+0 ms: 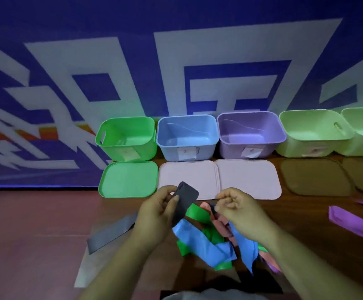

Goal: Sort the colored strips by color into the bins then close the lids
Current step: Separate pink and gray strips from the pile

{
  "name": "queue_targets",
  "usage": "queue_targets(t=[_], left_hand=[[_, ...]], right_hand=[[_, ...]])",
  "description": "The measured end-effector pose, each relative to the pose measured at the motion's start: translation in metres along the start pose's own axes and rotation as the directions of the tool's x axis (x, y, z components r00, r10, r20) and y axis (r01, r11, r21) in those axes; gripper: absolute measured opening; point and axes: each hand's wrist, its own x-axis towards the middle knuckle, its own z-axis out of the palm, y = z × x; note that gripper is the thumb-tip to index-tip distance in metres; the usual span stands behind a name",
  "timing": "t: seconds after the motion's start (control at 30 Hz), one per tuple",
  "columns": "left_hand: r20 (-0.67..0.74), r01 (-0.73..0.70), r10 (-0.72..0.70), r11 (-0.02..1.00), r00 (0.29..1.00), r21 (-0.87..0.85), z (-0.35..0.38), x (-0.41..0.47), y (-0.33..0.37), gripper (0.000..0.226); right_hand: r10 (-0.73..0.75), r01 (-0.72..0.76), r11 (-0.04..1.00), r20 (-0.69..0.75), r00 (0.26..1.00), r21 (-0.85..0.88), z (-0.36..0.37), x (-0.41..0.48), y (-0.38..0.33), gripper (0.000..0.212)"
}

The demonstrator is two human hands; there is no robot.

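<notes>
My left hand holds a dark grey strip above a pile of blue, green and pink strips. My right hand pinches the strip's other end over the same pile. Another grey strip lies flat to the left. Purple strips lie at the far right. Behind stand open bins: a green bin, a blue bin, a purple bin and two pale green bins.
Lids lie flat in front of the bins: a green lid, two pale pink lids and dark brownish lids at the right. The wooden table ends at the left, where a blue-and-white patterned floor shows.
</notes>
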Motion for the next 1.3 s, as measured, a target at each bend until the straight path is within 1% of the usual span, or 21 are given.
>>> queue_targets(t=[0.07, 0.13, 0.17, 0.27, 0.37, 0.47, 0.6, 0.73, 0.8, 0.83, 0.9, 1.0, 1.03, 1.13, 1.2, 1.27, 1.3], left_hand=[[-0.045, -0.02, 0.029, 0.982, 0.999, 0.188, -0.017, -0.002, -0.016, 0.022], [-0.048, -0.007, 0.024, 0.942, 0.999, 0.335, -0.032, -0.002, -0.039, 0.023], [-0.038, -0.004, 0.02, 0.926, 0.999, 0.379, -0.039, -0.002, -0.049, 0.027], [0.017, -0.039, 0.035, 0.877, 0.999, 0.48, -0.055, -0.003, -0.077, 0.032], [0.05, 0.003, -0.04, 0.808, 0.998, 0.588, -0.067, 0.0, -0.103, 0.035], [0.061, 0.052, -0.122, 0.75, 0.991, 0.66, -0.077, 0.01, -0.124, 0.031], [0.111, 0.032, -0.174, 0.662, 0.979, 0.749, -0.081, 0.024, -0.148, 0.031], [0.165, 0.011, -0.234, 0.605, 0.958, 0.796, -0.074, 0.033, -0.171, 0.039], [0.181, 0.028, -0.283, 0.602, 0.942, 0.798, -0.07, 0.035, -0.179, 0.051], [0.187, 0.021, -0.278, 0.604, 0.942, 0.797, -0.068, 0.034, -0.181, 0.057], [0.199, -0.019, -0.234, 0.601, 0.952, 0.799, -0.064, 0.033, -0.184, 0.066], [0.184, -0.056, -0.175, 0.56, 0.967, 0.827, -0.058, 0.033, -0.18, 0.068], [0.19, -0.06, -0.177, 0.559, 0.966, 0.827, -0.054, 0.032, -0.177, 0.069], [0.225, -0.092, -0.156, 0.587, 0.962, 0.805, -0.039, 0.032, -0.163, 0.072], [0.255, -0.11, -0.156, 0.61, 0.954, 0.785, -0.023, 0.032, -0.153, 0.071], [0.28, -0.135, -0.133, 0.638, 0.951, 0.758, -0.006, 0.031, -0.145, 0.069], [0.3, -0.155, -0.113, 0.658, 0.947, 0.737, 0.004, 0.03, -0.142, 0.069]], right_hand=[[0.005, -0.002, 0.994, 0.032, 0.999, -0.106, 0.007, 0.008, 0.008, 0.012], [-0.001, 0.013, 0.965, 0.047, 0.999, -0.262, 0.014, 0.016, 0.016, 0.012], [0.002, 0.019, 0.947, 0.066, 0.998, -0.321, 0.018, 0.019, 0.018, 0.013], [0.03, 0.027, 0.903, 0.125, 0.992, -0.428, 0.037, 0.028, 0.024, 0.02], [0.031, 0.046, 0.84, 0.133, 0.991, -0.54, 0.057, 0.037, 0.031, 0.025], [0.015, 0.077, 0.781, 0.142, 0.99, -0.62, 0.074, 0.044, 0.033, 0.026], [-0.016, 0.133, 0.657, 0.162, 0.987, -0.742, 0.095, 0.054, 0.039, 0.036], [0.031, 0.135, 0.517, 0.176, 0.984, -0.846, 0.112, 0.058, 0.047, 0.047], [0.056, 0.13, 0.459, 0.174, 0.983, -0.879, 0.116, 0.06, 0.049, 0.05], [0.057, 0.121, 0.447, 0.163, 0.985, -0.886, 0.116, 0.061, 0.052, 0.051], [0.065, 0.083, 0.444, 0.124, 0.99, -0.892, 0.112, 0.062, 0.057, 0.051], [0.059, 0.007, 0.432, 0.036, 0.998, -0.902, 0.092, 0.059, 0.064, 0.053], [0.05, -0.016, 0.44, 0.006, 0.999, -0.898, 0.083, 0.057, 0.066, 0.053], [0.037, -0.085, 0.441, -0.077, 0.996, -0.893, 0.052, 0.054, 0.072, 0.044], [0.083, -0.121, 0.448, -0.094, 0.992, -0.886, 0.034, 0.052, 0.071, 0.05], [0.101, -0.105, 0.431, -0.068, 0.993, -0.896, 0.021, 0.05, 0.071, 0.056], [0.103, -0.093, 0.441, -0.053, 0.993, -0.892, 0.015, 0.05, 0.072, 0.056]])
